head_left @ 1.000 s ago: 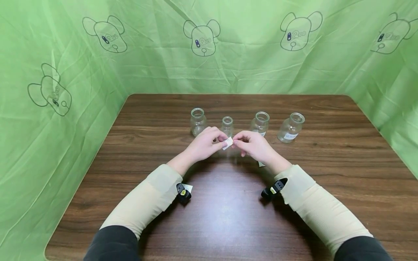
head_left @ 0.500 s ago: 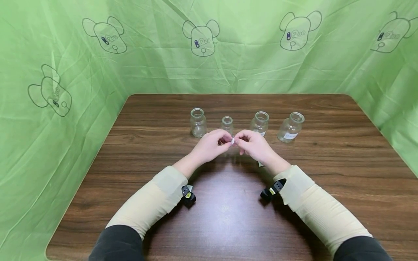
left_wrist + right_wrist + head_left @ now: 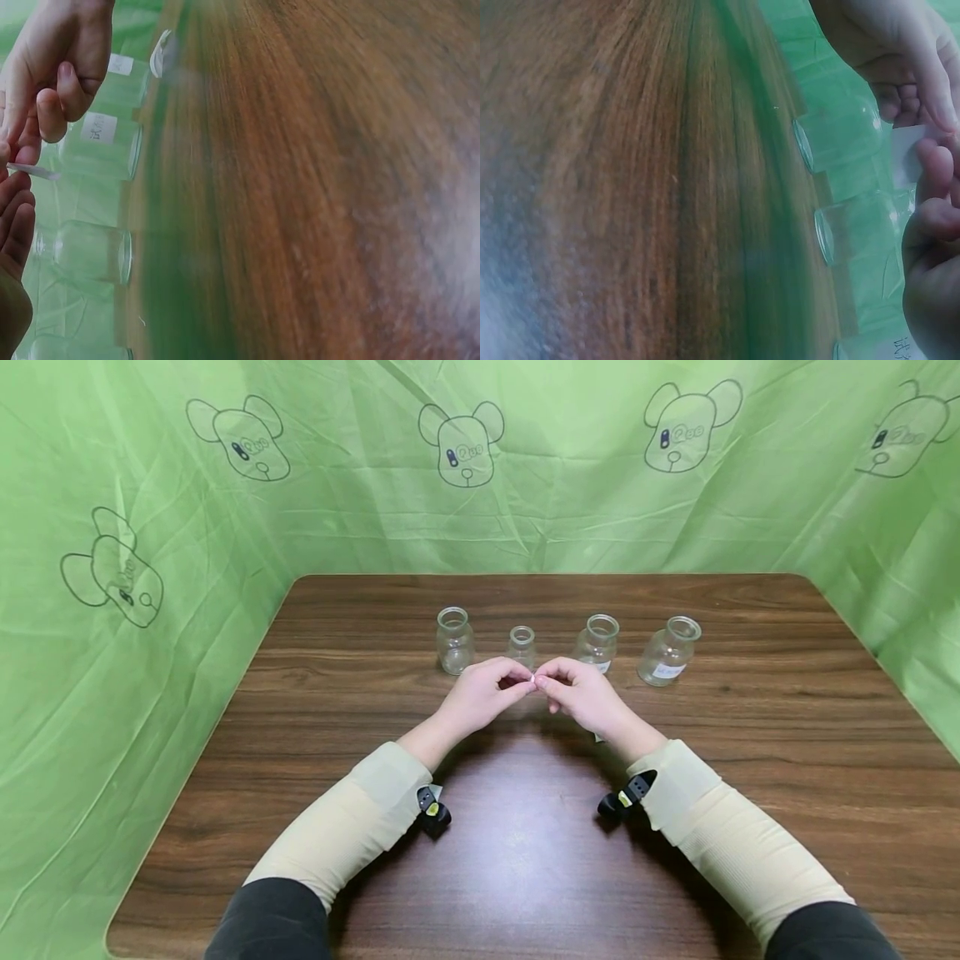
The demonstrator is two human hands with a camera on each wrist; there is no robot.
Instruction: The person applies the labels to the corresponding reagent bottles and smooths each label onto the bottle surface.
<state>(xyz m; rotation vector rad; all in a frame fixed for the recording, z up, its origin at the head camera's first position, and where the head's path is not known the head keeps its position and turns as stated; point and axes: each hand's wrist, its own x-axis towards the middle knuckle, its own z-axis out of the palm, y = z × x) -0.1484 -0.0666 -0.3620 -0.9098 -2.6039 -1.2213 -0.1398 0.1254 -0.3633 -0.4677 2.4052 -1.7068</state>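
Observation:
In the head view my left hand (image 3: 480,697) and right hand (image 3: 588,697) meet fingertip to fingertip above the table's middle. Both pinch a small white sticker label (image 3: 907,156), almost hidden by the fingers in the head view. The left wrist view shows that label (image 3: 36,171) nearly edge-on. Just behind the hands stands a small clear glass bottle (image 3: 522,645). A wider glass jar (image 3: 454,643) is to its left. Right of it are a glass jar (image 3: 596,645) and another glass jar (image 3: 667,652), both bearing white labels with writing.
A curled white paper scrap (image 3: 160,54) lies on the wooden table (image 3: 360,693) below the right hand. Another white paper bit (image 3: 436,791) shows beside the left cuff. Green printed cloth (image 3: 337,510) hangs behind the table.
The left hand has shifted slightly right, closing up to the right fingertips. The label, broadly visible a second ago, has turned and is now mostly covered by fingers. The jars stay put.

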